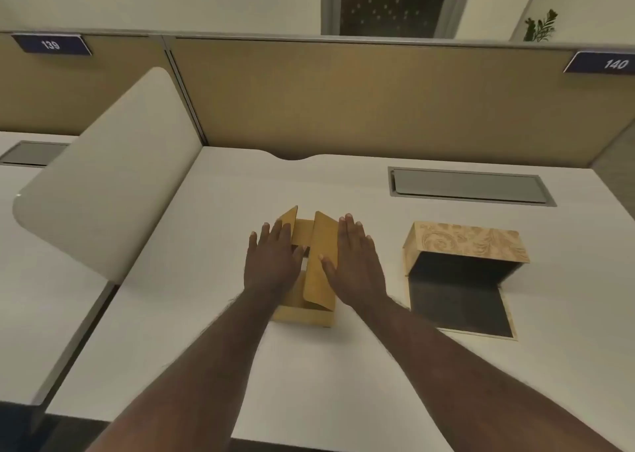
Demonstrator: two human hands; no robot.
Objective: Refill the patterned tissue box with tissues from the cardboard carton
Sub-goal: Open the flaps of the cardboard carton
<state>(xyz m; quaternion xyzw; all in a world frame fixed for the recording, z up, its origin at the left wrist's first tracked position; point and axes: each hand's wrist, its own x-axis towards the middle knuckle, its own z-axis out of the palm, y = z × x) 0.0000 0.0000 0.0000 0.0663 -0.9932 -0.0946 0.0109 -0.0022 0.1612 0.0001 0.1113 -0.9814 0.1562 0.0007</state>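
Note:
A small brown cardboard carton (321, 255) sits in the middle of the white desk (309, 365), its top flaps partly raised. My left hand (271, 262) lies flat against the carton's left flap, fingers spread. My right hand (354, 262) rests flat on the right flap, thumb on the flap's upper face. A sliver of white shows between the flaps. The patterned tissue box (470, 245) stands to the right, tan with a leafy print, its side open toward me and its dark flap (460, 309) lying flat on the desk. Its inside looks dark.
A tan partition wall (360, 101) runs along the back of the desk. A white curved divider (113, 183) stands at the left. A grey cable hatch (467, 185) is set into the desk behind the patterned box. Number plates 139 and 140 hang on the partition.

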